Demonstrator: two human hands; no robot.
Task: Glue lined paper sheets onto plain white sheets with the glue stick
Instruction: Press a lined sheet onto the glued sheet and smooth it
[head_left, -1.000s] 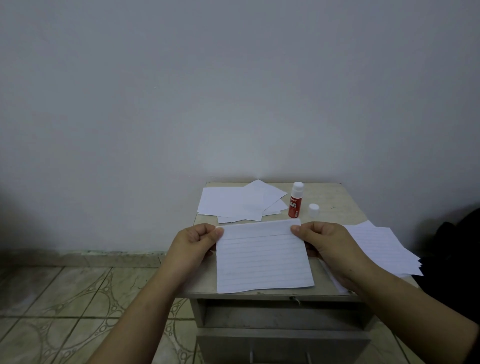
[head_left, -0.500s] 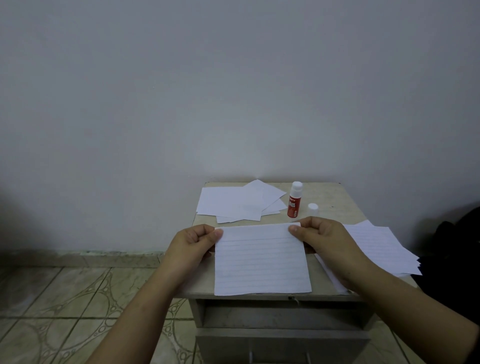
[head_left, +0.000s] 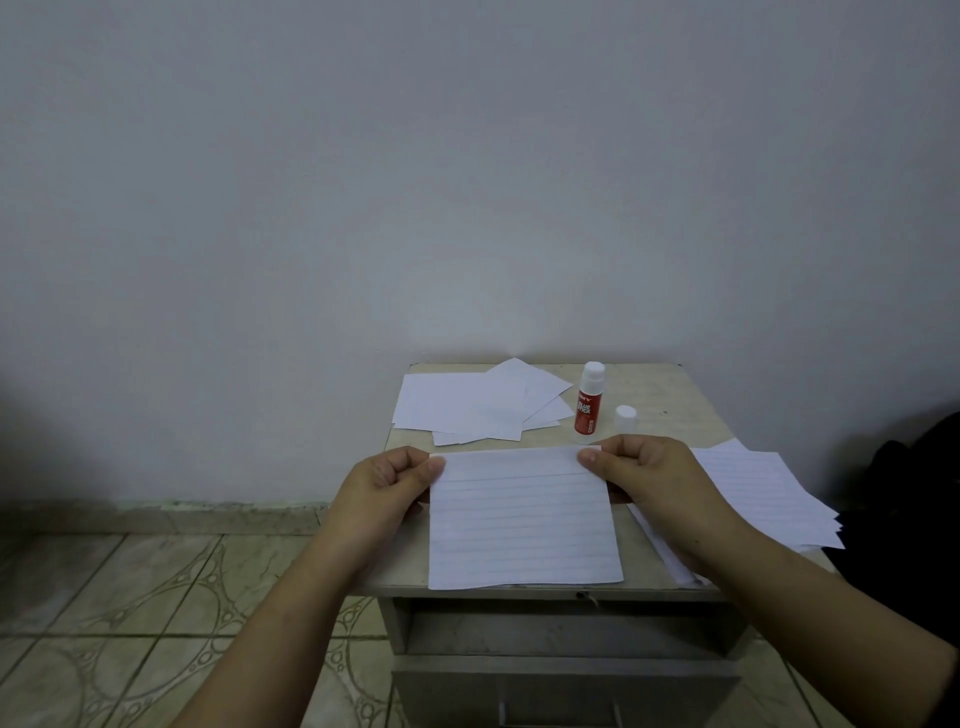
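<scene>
A lined paper sheet (head_left: 522, 525) lies at the front of the small table, with a strip of plain white sheet showing along its far edge. My left hand (head_left: 387, 488) pinches the sheet's far left corner and my right hand (head_left: 647, 475) pinches its far right corner. The red glue stick (head_left: 589, 399) stands upright and uncapped behind the sheet, its white cap (head_left: 625, 417) beside it on the right. A loose pile of plain white sheets (head_left: 467, 405) sits at the back left. A stack of lined sheets (head_left: 758, 493) lies on the right, partly under my right arm.
The small beige table (head_left: 670, 395) stands against a plain wall, with an open drawer (head_left: 566, 631) below its front edge. Patterned floor tiles (head_left: 130, 623) spread to the left. A dark object (head_left: 914, 499) sits off the table's right side.
Both hands have drawn the sheet's far edge slightly nearer and straightened it, so the top edge now runs more level. The glue stick and piles have not moved.
</scene>
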